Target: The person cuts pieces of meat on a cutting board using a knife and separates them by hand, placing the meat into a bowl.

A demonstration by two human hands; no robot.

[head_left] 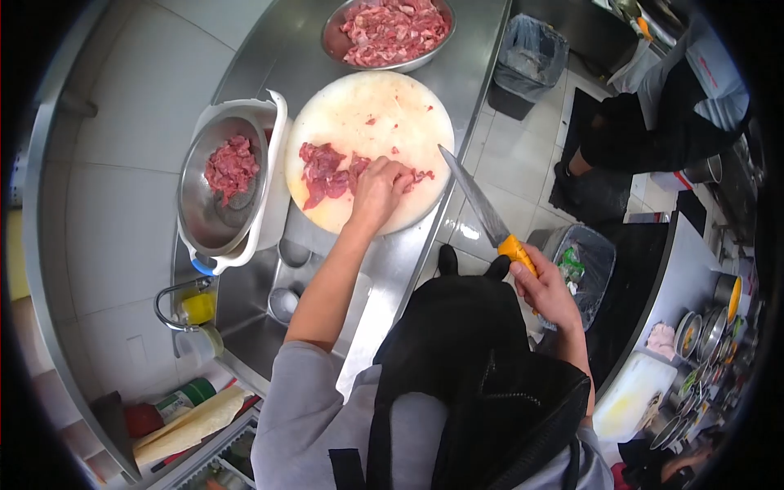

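Note:
My left hand (380, 193) is closed, with its fingers curled down on a piece of raw meat (358, 170) on the round white cutting board (351, 106). Small scraps show by its fingertips. Larger pieces of red meat (323, 173) lie just left of that hand. My right hand (549, 291) grips the yellow handle of a kitchen knife (480, 202), off the board's right side. The blade points up and left, its tip near the board's edge.
A metal bowl heaped with meat (392, 37) stands behind the board. Left of it, a metal bowl (196, 208) with some meat sits in a white tub (273, 196). A sink (245, 331) lies nearer. Bins (531, 53) and another person (653, 122) are to the right.

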